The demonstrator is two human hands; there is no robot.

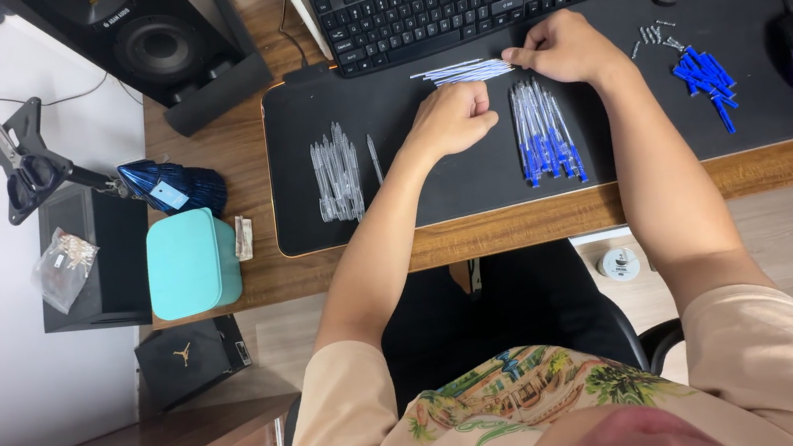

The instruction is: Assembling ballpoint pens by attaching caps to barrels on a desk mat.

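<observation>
Both forearms reach forward from the bottom of the view, bare below short sleeves, elbows bent and spread apart. Left hand is curled into a loose fist, knuckles up, wrist straight. Right hand sits further forward, palm down, fingers pinched together and pointing toward the left. The right forearm angles inward; the left runs diagonally up from the torso. Hands are near each other, not touching.
</observation>
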